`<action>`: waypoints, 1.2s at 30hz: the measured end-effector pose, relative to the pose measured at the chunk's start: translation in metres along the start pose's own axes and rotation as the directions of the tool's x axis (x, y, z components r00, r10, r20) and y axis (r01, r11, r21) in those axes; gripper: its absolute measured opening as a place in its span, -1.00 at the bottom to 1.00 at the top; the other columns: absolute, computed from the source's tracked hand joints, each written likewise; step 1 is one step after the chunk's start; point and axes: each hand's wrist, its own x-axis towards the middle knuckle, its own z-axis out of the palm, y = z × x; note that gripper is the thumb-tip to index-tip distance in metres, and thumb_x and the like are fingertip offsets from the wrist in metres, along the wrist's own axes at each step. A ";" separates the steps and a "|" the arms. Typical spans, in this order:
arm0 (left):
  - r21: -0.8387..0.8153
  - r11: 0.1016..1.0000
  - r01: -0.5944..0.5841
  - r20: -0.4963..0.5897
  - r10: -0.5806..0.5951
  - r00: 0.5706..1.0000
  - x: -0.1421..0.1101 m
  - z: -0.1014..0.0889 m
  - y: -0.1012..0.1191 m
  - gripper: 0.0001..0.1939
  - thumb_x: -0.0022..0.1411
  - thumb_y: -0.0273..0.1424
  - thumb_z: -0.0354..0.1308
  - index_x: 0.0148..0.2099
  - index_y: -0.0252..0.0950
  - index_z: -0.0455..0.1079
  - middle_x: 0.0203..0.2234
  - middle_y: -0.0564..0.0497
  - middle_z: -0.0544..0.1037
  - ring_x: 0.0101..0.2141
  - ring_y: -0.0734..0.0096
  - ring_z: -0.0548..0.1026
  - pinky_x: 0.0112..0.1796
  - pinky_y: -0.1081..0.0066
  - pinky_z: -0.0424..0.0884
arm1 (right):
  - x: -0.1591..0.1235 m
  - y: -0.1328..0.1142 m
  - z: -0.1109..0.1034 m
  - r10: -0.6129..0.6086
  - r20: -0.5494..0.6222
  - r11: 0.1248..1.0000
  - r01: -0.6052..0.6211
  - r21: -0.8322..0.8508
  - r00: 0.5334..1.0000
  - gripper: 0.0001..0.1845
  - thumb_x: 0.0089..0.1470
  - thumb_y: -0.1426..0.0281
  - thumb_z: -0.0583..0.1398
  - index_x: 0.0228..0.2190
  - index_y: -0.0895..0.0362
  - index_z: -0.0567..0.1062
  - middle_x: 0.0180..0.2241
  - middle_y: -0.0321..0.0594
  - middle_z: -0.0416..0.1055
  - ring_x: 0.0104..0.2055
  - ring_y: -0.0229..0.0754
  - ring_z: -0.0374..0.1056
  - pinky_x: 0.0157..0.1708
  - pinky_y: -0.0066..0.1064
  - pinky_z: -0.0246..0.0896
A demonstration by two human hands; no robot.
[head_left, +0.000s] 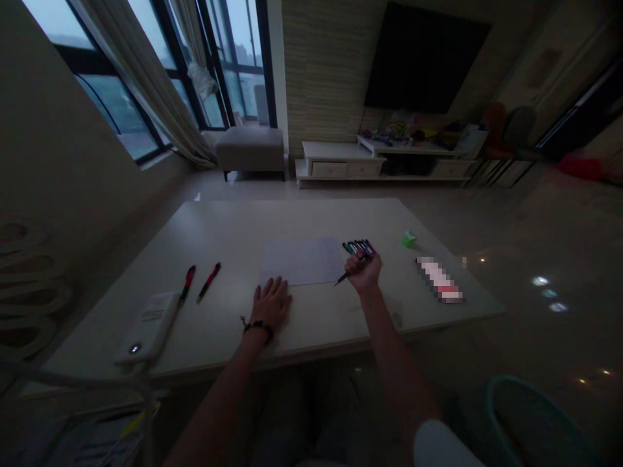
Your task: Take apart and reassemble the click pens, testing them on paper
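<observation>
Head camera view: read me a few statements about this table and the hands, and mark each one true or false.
1. The right hand holds a pen. True.
2. The left hand is holding a pen. False: it lies flat and open on the tabletop, by the sheet of paper.
3. The small green object sits on the sheet of paper. False: it is on the tabletop, to the right of the paper.
4. Two red-and-black pens lie to the left of the paper. True.
</observation>
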 end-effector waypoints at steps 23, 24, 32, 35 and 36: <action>-0.083 0.997 0.004 -0.044 -0.007 0.999 -0.003 -0.004 0.004 -0.51 0.23 -0.18 -0.16 0.19 -0.15 0.12 0.18 -0.01 0.14 0.19 0.19 0.01 0.15 0.04 -0.15 | 0.023 0.022 0.002 0.231 0.001 0.862 -0.204 -0.464 0.973 -0.44 0.04 0.00 -0.05 -0.40 0.23 0.43 -0.69 -0.18 0.36 -0.66 -0.23 0.29 -0.69 -0.48 0.14; -0.084 0.996 0.005 -0.044 -0.009 0.999 -0.003 -0.005 0.004 -0.51 0.23 -0.17 -0.16 0.18 -0.15 0.13 0.19 -0.01 0.14 0.19 0.18 0.01 0.15 0.03 -0.15 | 0.023 0.025 -0.001 0.219 0.002 0.835 -0.186 -0.518 0.976 -0.48 0.00 -0.01 0.01 -0.39 0.22 0.42 -0.69 -0.21 0.36 -0.67 -0.25 0.29 -0.70 -0.50 0.13; -0.078 0.997 0.005 -0.053 -0.009 0.999 -0.002 -0.003 0.004 -0.50 0.23 -0.17 -0.16 0.19 -0.15 0.12 0.19 -0.01 0.14 0.19 0.18 0.02 0.15 0.04 -0.16 | 0.029 0.055 -0.010 0.124 0.070 0.776 -0.053 -0.628 0.990 -0.69 -0.09 0.15 0.10 -0.42 0.15 0.36 -0.62 -0.33 0.34 -0.62 -0.33 0.27 -0.69 -0.56 0.13; -0.070 0.997 0.010 -0.050 -0.014 0.999 -0.002 -0.003 0.004 -0.50 0.23 -0.16 -0.17 0.19 -0.15 0.12 0.19 0.00 0.14 0.19 0.18 0.02 0.15 0.05 -0.16 | 0.029 0.063 -0.008 0.178 0.093 0.746 -0.073 -0.661 0.980 -0.69 -0.09 0.17 0.07 -0.41 0.15 0.38 -0.53 -0.28 0.38 -0.55 -0.31 0.29 -0.67 -0.57 0.13; -0.071 0.997 0.011 -0.049 -0.014 0.999 -0.002 -0.003 0.004 -0.50 0.23 -0.16 -0.17 0.19 -0.14 0.12 0.19 0.00 0.14 0.19 0.18 0.02 0.15 0.05 -0.17 | 0.029 0.066 -0.008 0.172 0.086 0.729 -0.068 -0.681 0.981 -0.69 -0.09 0.16 0.06 -0.43 0.15 0.38 -0.54 -0.28 0.36 -0.56 -0.32 0.28 -0.68 -0.58 0.11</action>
